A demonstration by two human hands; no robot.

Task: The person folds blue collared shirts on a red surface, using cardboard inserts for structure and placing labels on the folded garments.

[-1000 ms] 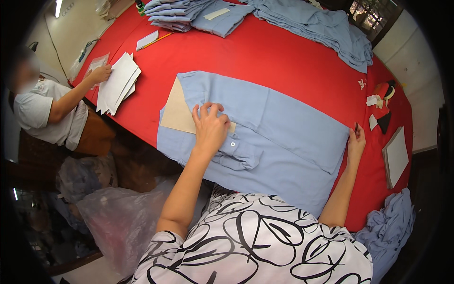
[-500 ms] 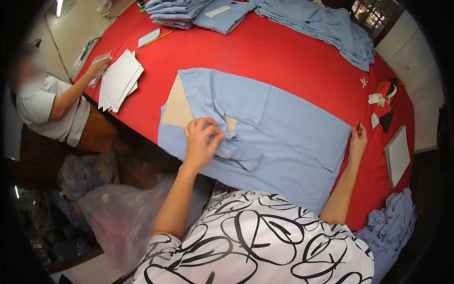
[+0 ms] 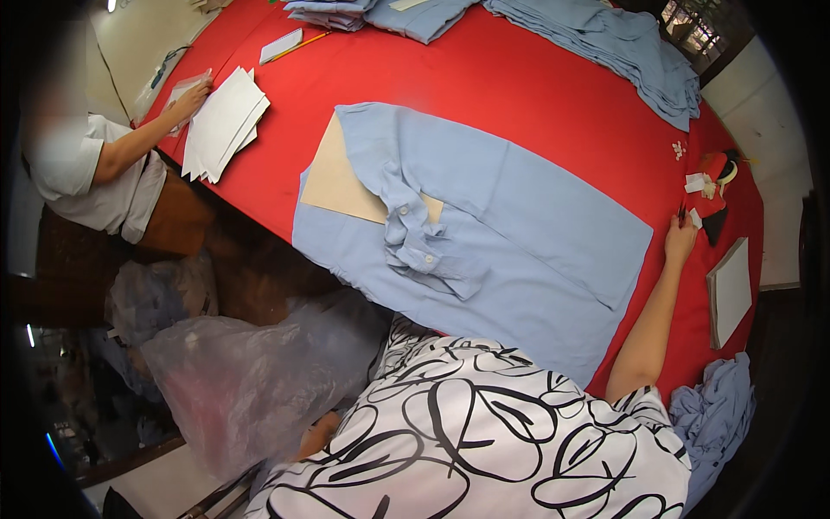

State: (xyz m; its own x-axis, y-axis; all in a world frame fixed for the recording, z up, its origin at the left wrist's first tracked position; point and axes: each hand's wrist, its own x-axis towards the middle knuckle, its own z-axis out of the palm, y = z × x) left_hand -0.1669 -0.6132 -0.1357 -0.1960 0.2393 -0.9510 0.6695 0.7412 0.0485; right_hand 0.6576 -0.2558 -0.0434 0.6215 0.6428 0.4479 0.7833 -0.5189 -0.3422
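Observation:
A light blue shirt (image 3: 553, 216) lies folded over a beige card (image 3: 333, 177) on the red-covered table. Its buttoned front strip (image 3: 419, 242) is bunched up at the middle, over part of the card. Beyond the shirt's right edge, my right hand (image 3: 680, 240) is closed on a small dark pointed tool (image 3: 681, 210), too small to identify. It is close to some white tags (image 3: 695, 182). Of my left arm only a patch of skin (image 3: 320, 435) shows beside my patterned top; the hand itself is hidden.
Folded blue shirts (image 3: 424, 17) and a pile of blue cloth (image 3: 605, 52) lie at the far side. At the left, a co-worker's hand (image 3: 192, 97) rests by white sheets (image 3: 226, 125). A paper stack (image 3: 729, 290), crumpled cloth (image 3: 713, 406) and a plastic bag (image 3: 242, 381) are near me.
My left hand has let go of the shirt front and drawn back out of sight. My right hand has moved right, away from the shirt's corner, with the small dark tool.

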